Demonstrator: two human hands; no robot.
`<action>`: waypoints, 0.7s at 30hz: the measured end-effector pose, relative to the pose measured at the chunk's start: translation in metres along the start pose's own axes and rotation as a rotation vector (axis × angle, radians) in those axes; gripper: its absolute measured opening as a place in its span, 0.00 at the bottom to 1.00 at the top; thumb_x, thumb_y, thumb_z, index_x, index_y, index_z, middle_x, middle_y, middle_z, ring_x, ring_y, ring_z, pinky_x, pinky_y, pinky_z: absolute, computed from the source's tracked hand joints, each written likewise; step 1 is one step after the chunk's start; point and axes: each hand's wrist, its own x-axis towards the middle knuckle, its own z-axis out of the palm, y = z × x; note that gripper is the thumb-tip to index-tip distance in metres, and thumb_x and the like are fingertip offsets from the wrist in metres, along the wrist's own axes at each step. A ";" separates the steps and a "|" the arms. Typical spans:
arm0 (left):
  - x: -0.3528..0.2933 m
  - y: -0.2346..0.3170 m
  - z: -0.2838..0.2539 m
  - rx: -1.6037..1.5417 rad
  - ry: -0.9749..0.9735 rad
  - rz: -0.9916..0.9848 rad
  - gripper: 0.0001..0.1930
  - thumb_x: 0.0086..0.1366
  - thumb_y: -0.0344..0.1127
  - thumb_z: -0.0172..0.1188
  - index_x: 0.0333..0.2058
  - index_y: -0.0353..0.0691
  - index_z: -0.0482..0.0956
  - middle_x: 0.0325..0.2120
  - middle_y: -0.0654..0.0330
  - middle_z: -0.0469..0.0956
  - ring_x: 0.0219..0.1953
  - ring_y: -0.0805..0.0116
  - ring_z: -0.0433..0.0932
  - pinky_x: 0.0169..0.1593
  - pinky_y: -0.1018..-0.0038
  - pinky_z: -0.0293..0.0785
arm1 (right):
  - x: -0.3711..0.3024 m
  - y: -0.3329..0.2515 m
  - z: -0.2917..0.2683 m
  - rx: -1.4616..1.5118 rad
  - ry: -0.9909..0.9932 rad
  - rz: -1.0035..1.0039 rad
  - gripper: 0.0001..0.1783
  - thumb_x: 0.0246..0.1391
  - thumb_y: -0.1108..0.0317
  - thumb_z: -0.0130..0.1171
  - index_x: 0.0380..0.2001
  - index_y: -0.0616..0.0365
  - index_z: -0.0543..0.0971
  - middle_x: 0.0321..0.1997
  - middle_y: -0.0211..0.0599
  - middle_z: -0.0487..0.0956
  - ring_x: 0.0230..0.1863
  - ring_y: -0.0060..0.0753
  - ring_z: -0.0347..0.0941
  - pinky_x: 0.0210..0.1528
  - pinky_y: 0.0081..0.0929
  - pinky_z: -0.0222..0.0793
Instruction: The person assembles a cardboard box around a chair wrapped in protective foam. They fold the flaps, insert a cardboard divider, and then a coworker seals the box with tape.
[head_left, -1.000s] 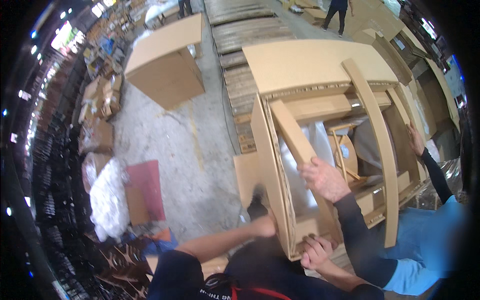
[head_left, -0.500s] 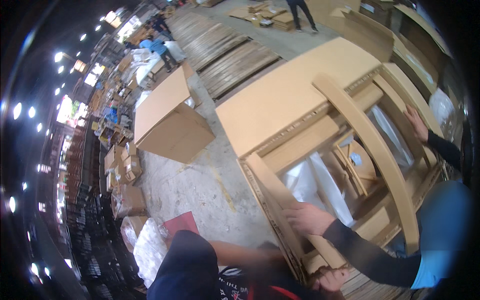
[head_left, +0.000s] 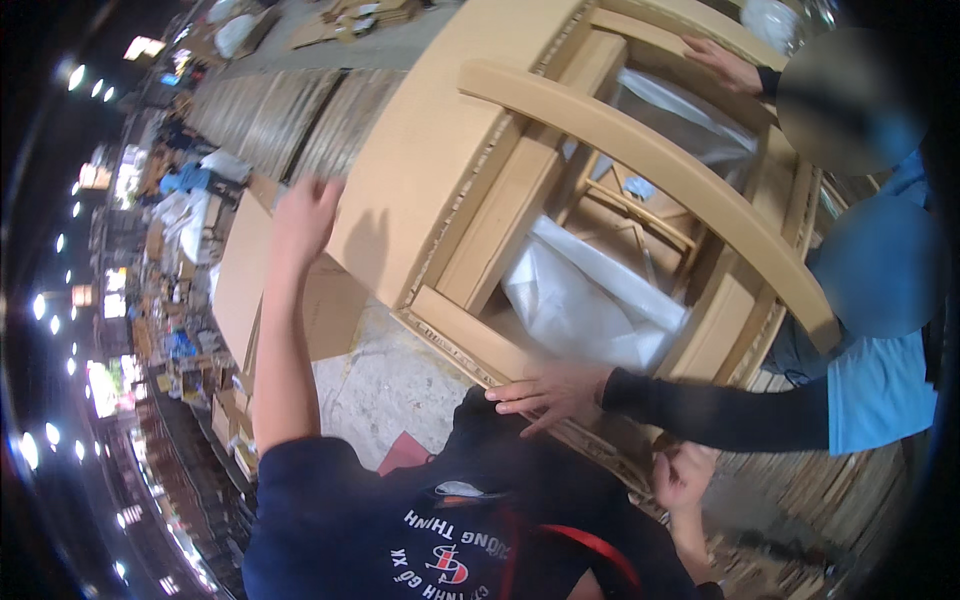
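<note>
An open cardboard box (head_left: 415, 160) slants across the right half of the view, holding white foam sheeting (head_left: 600, 295) and a wooden frame (head_left: 640, 210). My left hand (head_left: 305, 222) is raised beside the wide flap, fingers curled and blurred, casting a shadow on it. Whatever it may hold is hidden. Down by the box's near corner, my right hand (head_left: 685, 475) is closed; its contents cannot be made out. A long curved cardboard strip (head_left: 660, 185) lies across the opening. A co-worker's black-sleeved hand (head_left: 550, 392) rests on the near edge, their other hand (head_left: 725, 65) on the far side.
The co-worker in a light blue shirt (head_left: 880, 395) stands close at the right. Another cardboard box (head_left: 335, 310) sits on the concrete floor beyond my left arm. Wooden slatted platforms (head_left: 255, 110) lie at the back. Stacked goods and a distant person in blue (head_left: 185, 180) are at the left.
My left arm has swung up from low beside the box to above the flap. My view has turned, and the co-worker's near hand has shifted along the edge.
</note>
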 end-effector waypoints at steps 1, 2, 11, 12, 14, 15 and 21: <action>0.026 0.029 0.007 -0.212 -0.029 0.079 0.31 0.75 0.59 0.67 0.55 0.31 0.87 0.47 0.36 0.89 0.54 0.39 0.90 0.60 0.50 0.83 | -0.002 -0.006 0.002 0.018 0.023 0.032 0.05 0.49 0.76 0.68 0.23 0.56 0.82 0.31 0.41 0.85 0.38 0.56 0.82 0.55 0.45 0.74; 0.046 0.050 0.023 -0.236 -0.057 0.237 0.32 0.77 0.59 0.66 0.63 0.34 0.83 0.55 0.37 0.87 0.60 0.43 0.87 0.64 0.54 0.81 | -0.019 -0.003 0.005 -0.115 -0.114 0.161 0.02 0.53 0.70 0.69 0.30 0.54 0.85 0.35 0.42 0.87 0.42 0.61 0.84 0.57 0.51 0.76; 0.083 0.125 0.181 -0.239 -0.093 0.689 0.54 0.68 0.53 0.73 0.83 0.34 0.57 0.86 0.39 0.50 0.87 0.35 0.46 0.84 0.37 0.47 | -0.047 -0.031 0.033 -0.264 0.272 0.658 0.33 0.66 0.76 0.59 0.74 0.62 0.74 0.73 0.55 0.79 0.74 0.63 0.73 0.77 0.54 0.66; 0.082 0.115 0.191 -0.328 -0.104 0.666 0.51 0.69 0.47 0.71 0.83 0.35 0.56 0.85 0.39 0.51 0.87 0.36 0.47 0.85 0.39 0.43 | -0.047 -0.038 0.027 -0.467 0.128 0.638 0.34 0.64 0.78 0.61 0.74 0.63 0.74 0.73 0.55 0.79 0.74 0.65 0.73 0.77 0.55 0.65; 0.076 0.100 0.204 -0.463 -0.132 0.688 0.48 0.72 0.45 0.68 0.84 0.35 0.55 0.85 0.39 0.51 0.87 0.36 0.46 0.85 0.39 0.43 | -0.034 -0.055 0.023 -0.721 -0.037 0.716 0.32 0.63 0.79 0.64 0.71 0.64 0.76 0.72 0.57 0.80 0.72 0.66 0.74 0.76 0.54 0.66; 0.076 0.099 0.210 -0.525 -0.144 0.698 0.47 0.73 0.44 0.67 0.84 0.35 0.55 0.85 0.39 0.51 0.87 0.36 0.46 0.85 0.39 0.43 | -0.026 -0.066 0.030 -0.769 -0.064 0.842 0.29 0.65 0.78 0.65 0.69 0.64 0.77 0.72 0.59 0.79 0.71 0.65 0.75 0.75 0.53 0.67; 0.066 0.099 0.209 -0.444 -0.155 0.708 0.44 0.79 0.40 0.61 0.85 0.35 0.50 0.86 0.36 0.46 0.87 0.35 0.44 0.84 0.39 0.43 | 0.020 -0.164 0.109 -0.420 0.594 1.311 0.11 0.74 0.72 0.64 0.51 0.68 0.86 0.51 0.52 0.90 0.53 0.47 0.88 0.59 0.39 0.79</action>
